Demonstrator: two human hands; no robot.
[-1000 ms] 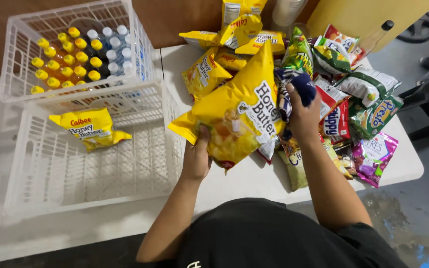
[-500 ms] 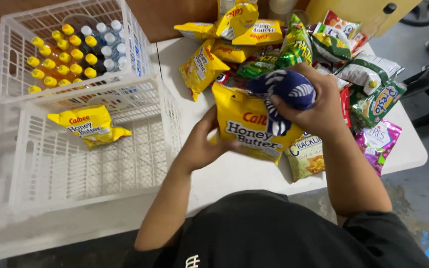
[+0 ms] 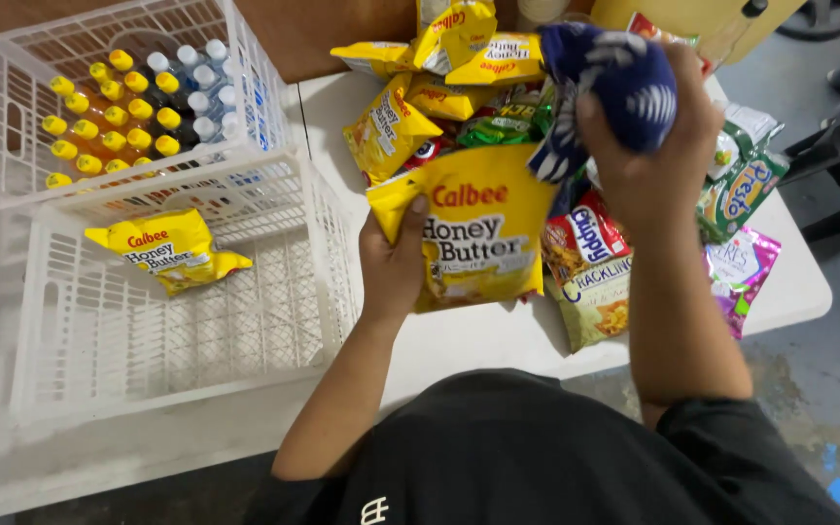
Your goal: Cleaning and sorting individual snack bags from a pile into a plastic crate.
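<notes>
The left hand [image 3: 396, 267] is gripping a yellow snack bag [image 3: 478, 238] by its left edge, thumb pressing on the front, holding it just above the tabletop [image 3: 478, 340]. The right hand [image 3: 648, 146] is closing around a dark blue patterned cloth [image 3: 610, 83], lifting it at one o'clock over the snack pile [image 3: 576, 233]. At nine o'clock, a white crate [image 3: 187, 321] is holding one matching yellow bag [image 3: 169, 251]. Judging from the one-sided grip, the held bag may be sagging and could slip. The hanging cloth could snag neighbouring packets and drag them off the edge.
</notes>
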